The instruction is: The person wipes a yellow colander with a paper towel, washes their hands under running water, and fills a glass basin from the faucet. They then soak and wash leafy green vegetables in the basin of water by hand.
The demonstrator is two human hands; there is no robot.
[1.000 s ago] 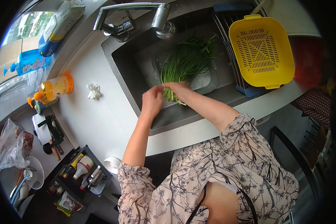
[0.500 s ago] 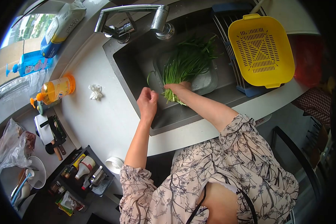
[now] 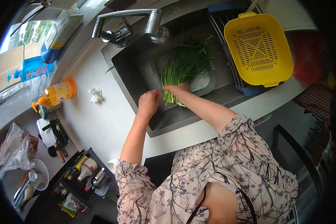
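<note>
A bunch of long green chives (image 3: 184, 63) lies in the sink (image 3: 132, 67), partly over a clear plastic tray (image 3: 208, 83). Around the bunch, close to its pale stem ends, my right hand (image 3: 177, 89) is closed. My left hand (image 3: 149, 102) is just left of those ends, its fingers curled in; whether anything small is between them is hidden. One loose green leaf (image 3: 110, 69) rests on the sink's left rim.
A yellow colander (image 3: 257, 48) sits on a rack (image 3: 227, 48) across the sink's right side. Above the sink rises a chrome faucet (image 3: 153, 26). On the left are a crumpled tissue (image 3: 96, 95), an orange soap bottle (image 3: 59, 93), knives (image 3: 56, 143) and a condiment rack (image 3: 87, 179).
A green leaf that was beside my left hand is gone from there, and one now lies on the sink's left rim. My left hand has turned, its fingers nearer the stem ends.
</note>
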